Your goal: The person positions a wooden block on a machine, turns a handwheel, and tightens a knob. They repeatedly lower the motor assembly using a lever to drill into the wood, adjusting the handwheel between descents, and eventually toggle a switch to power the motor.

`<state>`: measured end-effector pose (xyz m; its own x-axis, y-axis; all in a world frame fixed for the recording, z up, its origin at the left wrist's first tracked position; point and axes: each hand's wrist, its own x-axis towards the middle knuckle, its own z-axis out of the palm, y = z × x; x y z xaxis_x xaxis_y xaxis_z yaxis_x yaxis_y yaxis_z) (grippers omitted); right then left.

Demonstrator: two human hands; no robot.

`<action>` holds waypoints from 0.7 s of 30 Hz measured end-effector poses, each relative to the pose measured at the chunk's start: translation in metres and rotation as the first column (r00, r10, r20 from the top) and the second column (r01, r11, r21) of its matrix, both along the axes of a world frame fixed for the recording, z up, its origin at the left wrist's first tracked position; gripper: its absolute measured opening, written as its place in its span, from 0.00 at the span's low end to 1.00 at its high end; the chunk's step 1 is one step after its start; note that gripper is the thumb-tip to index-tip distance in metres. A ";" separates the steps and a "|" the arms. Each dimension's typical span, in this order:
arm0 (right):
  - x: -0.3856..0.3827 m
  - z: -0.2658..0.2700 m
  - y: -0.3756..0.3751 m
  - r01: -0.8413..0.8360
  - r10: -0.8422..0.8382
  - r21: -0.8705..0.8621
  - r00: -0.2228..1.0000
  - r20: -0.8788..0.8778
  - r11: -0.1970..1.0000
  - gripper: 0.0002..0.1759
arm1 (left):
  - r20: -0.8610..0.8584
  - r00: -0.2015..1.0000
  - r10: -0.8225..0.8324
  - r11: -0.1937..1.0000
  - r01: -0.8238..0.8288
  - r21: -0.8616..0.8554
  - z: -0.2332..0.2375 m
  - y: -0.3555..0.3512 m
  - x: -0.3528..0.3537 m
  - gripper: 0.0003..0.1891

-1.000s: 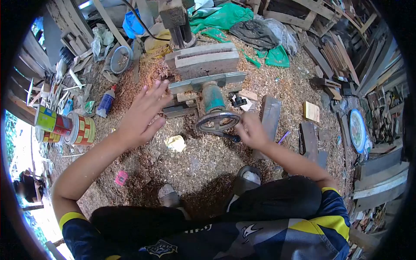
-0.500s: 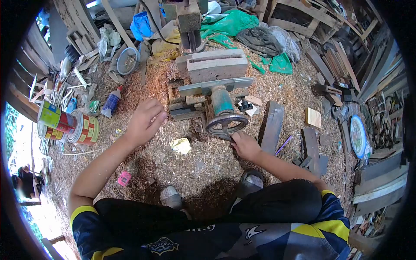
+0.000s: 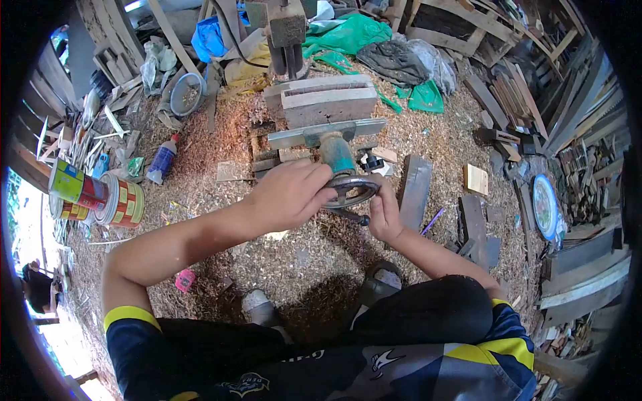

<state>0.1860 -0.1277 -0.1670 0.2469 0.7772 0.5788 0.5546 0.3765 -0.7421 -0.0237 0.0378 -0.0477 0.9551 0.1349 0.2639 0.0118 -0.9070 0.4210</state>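
Left hand [image 3: 287, 194] and right hand [image 3: 386, 212] closed on opposite sides of the wheel [image 3: 363, 180], mid-floor [image 3: 301, 250].
Beyond the sandals [image 3: 261, 308], fingers curl round the rim from both sides — a hold that seems meant to share the turning load and steady the wheel. Its handle [image 3: 364, 220] hangs below, free of both hands; a dark plank [image 3: 416, 187] lies close beyond the right hand and could crowd a wide swing. A black knob [image 3: 373, 162] sits behind the wheel, then the metal plate [image 3: 361, 128], apparently backing the slotted wooden block [image 3: 331, 107] — upright, long side facing the person. Paint cans [image 3: 124, 200] stand towards the floor's left edge, green plastic [image 3: 354, 33] towards its far edge.
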 end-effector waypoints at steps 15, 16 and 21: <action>0.014 -0.082 -0.039 0.097 0.139 -0.598 0.932 0.336 0.795 0.15 | 0.216 0.967 0.134 0.973 -0.087 -0.212 -0.025 0.014 -0.003 0.14; 0.018 -0.080 -0.039 0.097 0.138 -0.595 0.931 0.337 0.798 0.15 | 0.217 0.967 0.133 0.974 -0.088 -0.208 -0.024 0.012 -0.003 0.14; 0.023 -0.094 -0.040 0.075 0.206 -0.460 0.822 0.530 0.885 0.10 | 0.206 0.978 0.000 0.995 -0.020 0.095 -0.030 0.003 -0.004 0.14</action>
<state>0.2092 -0.1679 -0.2608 -0.0651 0.9805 0.1854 0.9029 0.1370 -0.4074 -0.0275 0.0404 -0.0779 0.8776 0.1084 0.4670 -0.0568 -0.9437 0.3259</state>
